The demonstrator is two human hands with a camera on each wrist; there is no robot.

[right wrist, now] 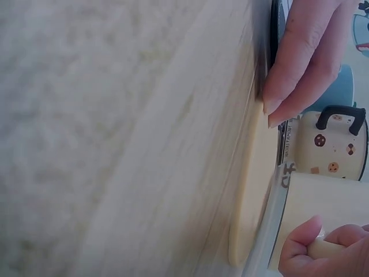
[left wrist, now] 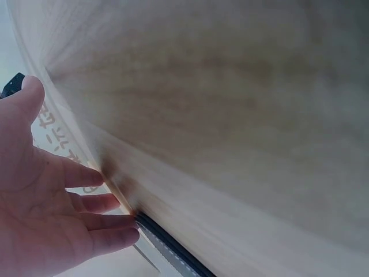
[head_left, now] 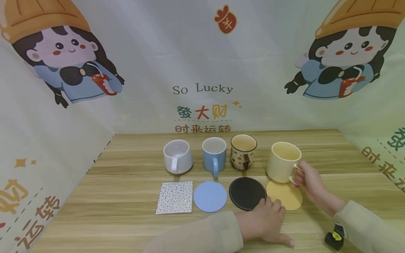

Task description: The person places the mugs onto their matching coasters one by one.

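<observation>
In the head view my right hand [head_left: 308,179] grips the handle of a pale yellow mug [head_left: 280,163], which stands upright just behind a round yellow coaster [head_left: 289,200]. I cannot tell whether its base touches the table. The right wrist view shows the thumb and fingers curled round the handle of that mug [right wrist: 323,202]. My left hand [head_left: 265,218] rests low in front, fingers extended, its fingertips at the near edges of a round black coaster [head_left: 246,191] and the yellow one. Thumb and fingers are spread apart in the left wrist view, with nothing gripped.
Left of the yellow mug stand a cookie-patterned mug [head_left: 242,154], a blue mug [head_left: 214,156] and a white mug [head_left: 178,158]. Nearer lie a round blue coaster [head_left: 210,196] and a square speckled coaster [head_left: 175,197]. A printed cloth [head_left: 152,70] encloses the wooden table [head_left: 110,196].
</observation>
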